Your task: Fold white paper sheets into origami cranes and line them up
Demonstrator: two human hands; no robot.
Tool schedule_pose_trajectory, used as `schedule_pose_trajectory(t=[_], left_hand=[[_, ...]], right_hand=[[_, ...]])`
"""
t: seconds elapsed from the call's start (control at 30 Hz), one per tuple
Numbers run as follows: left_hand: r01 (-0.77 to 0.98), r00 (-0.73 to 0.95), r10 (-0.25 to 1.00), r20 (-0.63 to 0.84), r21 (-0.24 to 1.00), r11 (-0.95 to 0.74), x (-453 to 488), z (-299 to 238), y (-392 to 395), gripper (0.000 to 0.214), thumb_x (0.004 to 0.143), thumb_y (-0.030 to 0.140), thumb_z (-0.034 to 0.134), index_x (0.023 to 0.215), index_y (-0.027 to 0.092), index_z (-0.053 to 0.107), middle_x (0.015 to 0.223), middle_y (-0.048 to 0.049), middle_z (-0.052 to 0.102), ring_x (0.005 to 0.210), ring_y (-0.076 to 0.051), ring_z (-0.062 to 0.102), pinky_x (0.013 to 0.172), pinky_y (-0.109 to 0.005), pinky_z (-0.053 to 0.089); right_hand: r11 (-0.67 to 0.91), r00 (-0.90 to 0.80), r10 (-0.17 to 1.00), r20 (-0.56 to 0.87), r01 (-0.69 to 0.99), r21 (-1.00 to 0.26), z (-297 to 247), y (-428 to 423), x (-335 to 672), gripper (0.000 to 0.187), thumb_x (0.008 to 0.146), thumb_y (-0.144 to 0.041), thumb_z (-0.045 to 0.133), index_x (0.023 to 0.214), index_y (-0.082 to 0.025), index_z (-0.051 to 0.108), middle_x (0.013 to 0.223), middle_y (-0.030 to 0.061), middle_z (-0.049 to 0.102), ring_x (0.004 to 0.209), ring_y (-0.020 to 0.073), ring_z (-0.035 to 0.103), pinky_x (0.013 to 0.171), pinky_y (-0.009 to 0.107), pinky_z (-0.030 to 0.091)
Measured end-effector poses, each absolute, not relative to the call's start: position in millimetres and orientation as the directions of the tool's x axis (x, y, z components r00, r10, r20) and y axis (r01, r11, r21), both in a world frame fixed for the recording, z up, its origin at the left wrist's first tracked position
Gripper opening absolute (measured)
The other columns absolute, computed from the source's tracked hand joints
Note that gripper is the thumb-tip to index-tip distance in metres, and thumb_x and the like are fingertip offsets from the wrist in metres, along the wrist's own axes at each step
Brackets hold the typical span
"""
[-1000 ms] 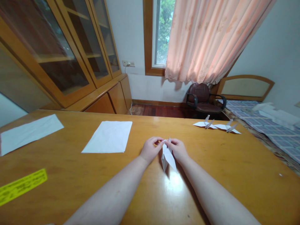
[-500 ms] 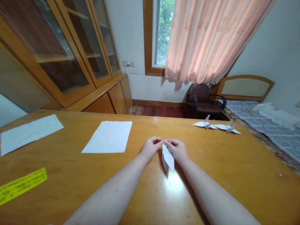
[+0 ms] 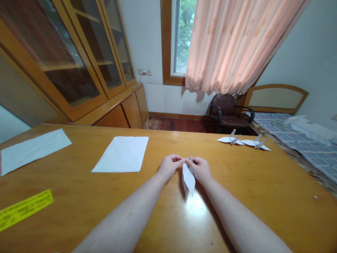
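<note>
Between my two hands is a white folded paper crane [image 3: 189, 180], its wings pointing toward me and a thin point sticking up by my right fingers. My left hand [image 3: 170, 166] pinches the far tip of the paper with thumb and forefinger. Closed on the crane's right side is my right hand [image 3: 200, 169], its fingertips meeting those of the left. The fingers partly cover the folds at the far end. Two finished-looking paper cranes, a left one [image 3: 231, 140] and a right one [image 3: 256, 143], stand side by side near the table's far right edge.
A stack of white paper [image 3: 122, 154] lies left of my hands on the wooden table [image 3: 105, 203]. Farther left are another white sheet [image 3: 34, 149] and a yellow label strip [image 3: 26, 209]. Beyond the table stand a cabinet [image 3: 113, 102], an office chair [image 3: 228, 109] and a bed [image 3: 295, 137].
The crane's near wings have tilted slightly and drawn a little closer together. Both hands stay in nearly the same place, still pinching the paper.
</note>
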State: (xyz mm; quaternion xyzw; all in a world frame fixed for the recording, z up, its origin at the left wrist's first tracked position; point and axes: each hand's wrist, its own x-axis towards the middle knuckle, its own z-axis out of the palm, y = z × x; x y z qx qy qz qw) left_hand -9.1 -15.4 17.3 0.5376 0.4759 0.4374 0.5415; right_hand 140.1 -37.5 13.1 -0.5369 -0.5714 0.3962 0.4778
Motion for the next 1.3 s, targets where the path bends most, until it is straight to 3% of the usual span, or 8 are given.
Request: schedule_pose_trajectory(t=[0.2, 0.3, 0.5, 0.63, 0.9, 1.07, 1.3], left_hand=[[0.023, 0.223, 0.973, -0.059, 0.998, 0.055, -11.2, 15.5, -13.7, 0.023, 0.07, 0.035, 0.063, 0.074, 0.013, 0.068, 0.066, -0.0025, 0.066, 0.061, -0.013, 0.057, 0.062, -0.025, 0.044], [0.075, 0.239, 0.971, -0.023, 0.997, 0.005, -11.7, 15.5, -13.5, 0.022, 0.07, 0.034, 0.064, 0.075, 0.014, 0.07, 0.073, -0.0042, 0.069, 0.07, -0.016, 0.06, 0.069, -0.027, 0.045], [0.068, 0.25, 0.968, 0.002, 0.997, -0.02, -12.1, 16.1, -14.3, 0.021, 0.071, 0.033, 0.063, 0.077, 0.015, 0.071, 0.08, -0.0057, 0.071, 0.078, -0.018, 0.062, 0.076, -0.03, 0.046], [0.07, 0.237, 0.971, 0.005, 0.997, -0.022, -12.5, 16.8, -14.6, 0.021, 0.069, 0.033, 0.063, 0.075, 0.014, 0.07, 0.077, -0.0054, 0.07, 0.075, -0.018, 0.062, 0.075, -0.029, 0.046], [0.057, 0.218, 0.976, 0.002, 0.998, -0.015, -11.3, 18.7, -15.4, 0.021, 0.067, 0.034, 0.065, 0.072, 0.013, 0.068, 0.073, -0.0047, 0.069, 0.071, -0.017, 0.06, 0.071, -0.028, 0.046], [0.106, 0.22, 0.975, 0.035, 0.993, -0.059, -12.1, 17.7, -16.6, 0.02, 0.069, 0.034, 0.064, 0.072, 0.014, 0.068, 0.072, -0.0042, 0.068, 0.07, -0.017, 0.06, 0.069, -0.027, 0.046], [0.156, 0.202, 0.972, 0.123, 0.975, -0.156, -12.9, 17.8, -16.1, 0.018, 0.073, 0.031, 0.057, 0.068, 0.015, 0.062, 0.064, 0.0008, 0.06, 0.062, -0.012, 0.053, 0.061, -0.023, 0.041]], right_hand=[[0.133, 0.047, 0.988, 0.147, 0.221, -0.966, 14.5, -37.6, 139.5, 0.023, 0.072, -0.037, 0.062, 0.059, -0.018, 0.066, 0.057, -0.0003, 0.061, 0.056, 0.0127, 0.052, 0.053, 0.023, 0.038], [0.16, 0.082, 0.98, 0.18, 0.203, -0.966, 11.4, -36.4, 139.9, 0.013, 0.07, -0.03, 0.062, 0.068, -0.02, 0.071, 0.067, 0.0019, 0.068, 0.065, 0.0153, 0.059, 0.061, 0.025, 0.043], [0.198, 0.072, 0.973, 0.217, 0.216, -0.956, 9.8, -35.1, 141.1, 0.012, 0.068, -0.024, 0.06, 0.068, -0.022, 0.072, 0.072, 0.0034, 0.07, 0.071, 0.0168, 0.062, 0.068, 0.028, 0.047], [0.172, 0.075, 0.979, 0.188, 0.185, -0.968, 15.8, -37.2, 138.1, 0.01, 0.067, -0.029, 0.065, 0.065, -0.02, 0.07, 0.067, 0.0029, 0.068, 0.067, 0.0159, 0.06, 0.066, 0.027, 0.045], [0.1, 0.026, 0.994, 0.102, 0.07, -0.993, 19.0, -39.2, 135.1, 0.025, 0.068, -0.041, 0.065, 0.06, -0.017, 0.064, 0.062, 0.0022, 0.063, 0.06, 0.0141, 0.054, 0.059, 0.025, 0.043], [0.089, 0.008, 0.996, 0.091, 0.088, -0.992, 19.3, -39.2, 137.1, 0.026, 0.068, -0.041, 0.064, 0.06, -0.017, 0.063, 0.06, 0.0016, 0.061, 0.057, 0.0138, 0.052, 0.056, 0.025, 0.041], [0.015, 0.056, 0.998, 0.013, -0.036, -0.999, 17.6, -35.3, 139.5, 0.022, 0.064, -0.038, 0.067, 0.06, -0.017, 0.061, 0.055, -0.0004, 0.058, 0.052, 0.0123, 0.05, 0.051, 0.024, 0.039]])
